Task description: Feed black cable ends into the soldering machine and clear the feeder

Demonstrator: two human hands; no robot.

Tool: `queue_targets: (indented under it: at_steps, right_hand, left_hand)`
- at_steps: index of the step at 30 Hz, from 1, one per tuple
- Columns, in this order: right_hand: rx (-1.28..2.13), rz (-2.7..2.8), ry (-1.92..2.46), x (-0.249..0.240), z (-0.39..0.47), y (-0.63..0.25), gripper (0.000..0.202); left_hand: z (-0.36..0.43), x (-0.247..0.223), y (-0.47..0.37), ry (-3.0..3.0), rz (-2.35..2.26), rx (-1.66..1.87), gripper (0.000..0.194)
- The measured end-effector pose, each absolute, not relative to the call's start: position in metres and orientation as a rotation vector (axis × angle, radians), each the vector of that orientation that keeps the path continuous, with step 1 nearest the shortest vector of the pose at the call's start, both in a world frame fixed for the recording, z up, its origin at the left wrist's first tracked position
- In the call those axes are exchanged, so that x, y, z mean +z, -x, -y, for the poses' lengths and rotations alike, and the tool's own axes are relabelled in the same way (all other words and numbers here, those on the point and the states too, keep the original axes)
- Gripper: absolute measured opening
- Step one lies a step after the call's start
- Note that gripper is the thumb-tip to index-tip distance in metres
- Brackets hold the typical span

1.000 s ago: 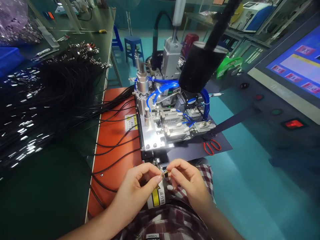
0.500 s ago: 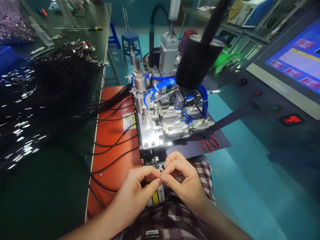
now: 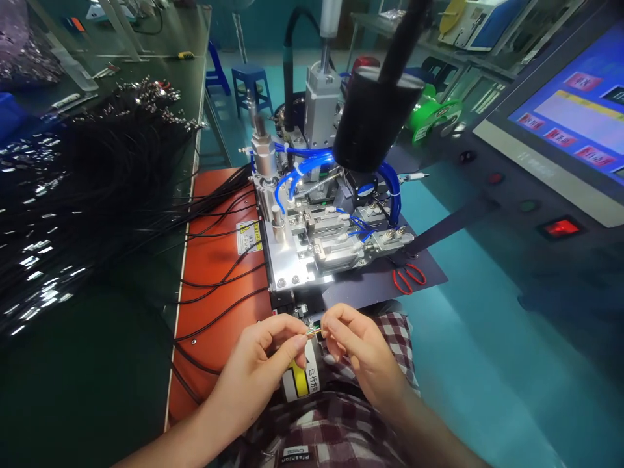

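My left hand point(image 3: 270, 357) pinches thin coloured wires point(image 3: 313, 332) between thumb and forefinger. Their other ends reach the bent fingertips of my right hand point(image 3: 363, 348), which is closed around them. Just beyond both hands stands a metal machine point(image 3: 336, 250) with blue air hoses and small cylinders. Below the fingers shows a black-and-white label with a yellow patch point(image 3: 301, 380). Fingertips hide most of the wires.
Several black cables point(image 3: 229, 273) cross the orange machine base point(image 3: 219, 351) from a large cable bundle point(image 3: 121, 149) on the left bench. Red-handled scissors point(image 3: 408, 279) lie on a dark plate at right. A control panel with a screen point(image 3: 575, 123) stands at far right, and a black cylinder point(image 3: 377, 120) hangs over the machine.
My fingertips, touching before, have drawn apart slightly, the right hand moving right. The coloured wires now show between them. The view has shifted a little.
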State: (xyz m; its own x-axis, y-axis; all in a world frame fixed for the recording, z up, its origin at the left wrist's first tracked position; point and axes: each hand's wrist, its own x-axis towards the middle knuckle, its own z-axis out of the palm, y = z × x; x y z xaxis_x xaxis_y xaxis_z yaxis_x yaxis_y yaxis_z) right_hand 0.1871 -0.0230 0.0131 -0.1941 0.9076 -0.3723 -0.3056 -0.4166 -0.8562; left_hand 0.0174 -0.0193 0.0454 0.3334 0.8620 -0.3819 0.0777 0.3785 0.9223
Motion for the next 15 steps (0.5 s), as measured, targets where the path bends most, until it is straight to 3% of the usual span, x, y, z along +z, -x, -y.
queue_targets:
  at_steps: [15]
  right_hand:
    - [1.890,0.594,1.066,0.0159,0.0243,-0.1821,0.029]
  left_hand:
    - [0.0235,0.0415,-0.0162,-1.086,-1.135,0.630,0.018]
